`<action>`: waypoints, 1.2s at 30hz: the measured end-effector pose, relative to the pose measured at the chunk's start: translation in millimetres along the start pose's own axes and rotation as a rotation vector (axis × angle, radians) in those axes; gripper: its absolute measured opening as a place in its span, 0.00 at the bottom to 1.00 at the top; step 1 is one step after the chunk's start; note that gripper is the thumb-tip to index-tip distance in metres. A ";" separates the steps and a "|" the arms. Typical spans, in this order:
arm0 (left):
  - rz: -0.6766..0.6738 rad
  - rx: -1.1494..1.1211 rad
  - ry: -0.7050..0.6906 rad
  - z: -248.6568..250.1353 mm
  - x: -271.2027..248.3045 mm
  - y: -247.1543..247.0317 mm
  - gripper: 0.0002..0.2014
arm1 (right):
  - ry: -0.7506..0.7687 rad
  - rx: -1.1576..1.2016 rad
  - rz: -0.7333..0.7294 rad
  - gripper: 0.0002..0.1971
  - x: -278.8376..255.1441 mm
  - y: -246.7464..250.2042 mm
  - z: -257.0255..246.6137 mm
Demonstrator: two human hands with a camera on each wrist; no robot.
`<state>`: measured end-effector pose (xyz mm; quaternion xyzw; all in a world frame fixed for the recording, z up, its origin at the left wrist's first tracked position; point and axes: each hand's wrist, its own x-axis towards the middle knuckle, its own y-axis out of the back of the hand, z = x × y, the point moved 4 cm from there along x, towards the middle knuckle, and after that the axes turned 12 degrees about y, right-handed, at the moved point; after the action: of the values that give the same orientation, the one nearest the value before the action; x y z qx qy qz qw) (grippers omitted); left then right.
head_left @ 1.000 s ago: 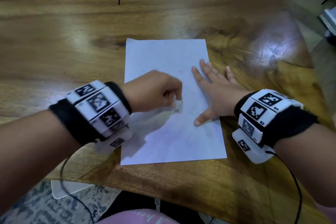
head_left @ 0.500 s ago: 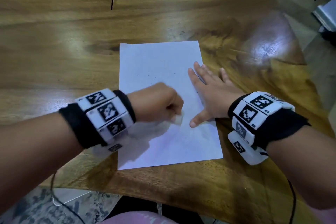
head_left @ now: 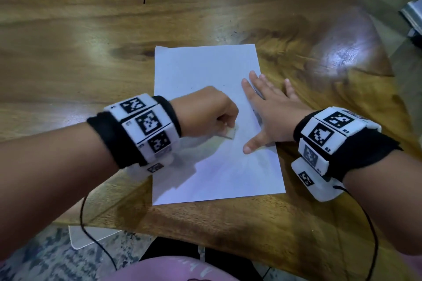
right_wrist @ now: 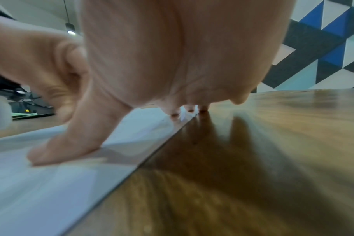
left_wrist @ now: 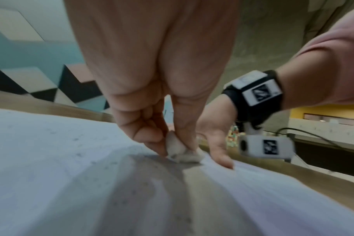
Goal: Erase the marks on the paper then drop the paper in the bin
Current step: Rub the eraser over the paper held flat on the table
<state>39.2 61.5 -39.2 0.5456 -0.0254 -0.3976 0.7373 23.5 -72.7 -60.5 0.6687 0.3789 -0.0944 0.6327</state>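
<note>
Lying flat at centre frame on the wooden table (head_left: 68, 52), paper (head_left: 205, 70) runs its long axis from lower edge toward upper frame, tilted slightly left at top. Left hand (head_left: 203, 114) curled, pinching a white eraser (head_left: 229, 133) against the sheet mid-page. Right hand (head_left: 271, 112) spread flat, fingers straight, pressing the paper's right edge, outer fingers on table.
</note>
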 end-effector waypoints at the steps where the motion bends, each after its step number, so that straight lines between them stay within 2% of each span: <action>1: 0.025 -0.012 0.001 1.1 1.9 0.3 0.05 | -0.003 -0.003 -0.003 0.73 -0.3 0.2 -0.1; 3: 0.002 -0.043 -0.015 -0.9 -7.4 -7.0 0.05 | -0.006 -0.007 -0.007 0.73 -0.8 0.1 -0.1; 6: -0.120 -0.050 -0.068 -9.5 -40.9 -24.7 0.03 | -0.004 -0.012 -0.001 0.73 -1.0 0.5 -0.6; 9: -0.212 -0.038 -0.041 -17.6 -55.7 -33.7 0.03 | -0.007 -0.011 -0.008 0.73 -0.9 0.4 -0.5; 14: 0.021 -0.053 -0.024 -6.6 -13.0 -6.0 0.04 | -0.009 -0.021 -0.014 0.73 0.4 0.3 -1.8; 16: 0.058 -0.042 -0.002 -6.9 -4.9 -2.4 0.04 | -0.010 -0.017 -0.013 0.73 0.3 0.4 -1.8; 18: 0.043 -0.051 -0.012 -11.8 -16.0 -8.0 0.03 | -0.010 -0.025 -0.013 0.73 -1.0 2.4 -1.3; 21: -0.055 -0.039 -0.030 -21.7 -44.2 -25.9 0.03 | -0.009 -0.018 -0.025 0.72 -1.0 0.3 -2.0; 23: -0.091 -0.027 -0.011 -27.1 -50.7 -26.6 0.06 | -0.008 -0.023 -0.020 0.72 -0.8 0.0 -1.5; 27: 0.050 -0.099 0.040 -35.8 -28.7 1.8 0.14 | 0.001 -0.026 -0.008 0.72 -0.2 1.0 -1.9; 30: 0.116 -0.107 0.021 -39.3 -8.9 20.0 0.10 | -0.005 -0.042 -0.007 0.72 -0.4 1.4 -2.9; 33: 0.097 -0.079 -0.037 -41.2 4.0 22.3 0.08 | -0.010 -0.065 -0.003 0.72 0.1 2.5 -2.9; 36: -0.032 -0.048 -0.012 -45.4 9.1 14.1 0.07 | -0.006 -0.087 0.003 0.73 0.2 3.1 -2.7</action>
<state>74.7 92.7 -49.4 0.5257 -0.0112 -0.4131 0.7436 24.6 -69.9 -57.8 0.6409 0.3800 -0.0789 0.6623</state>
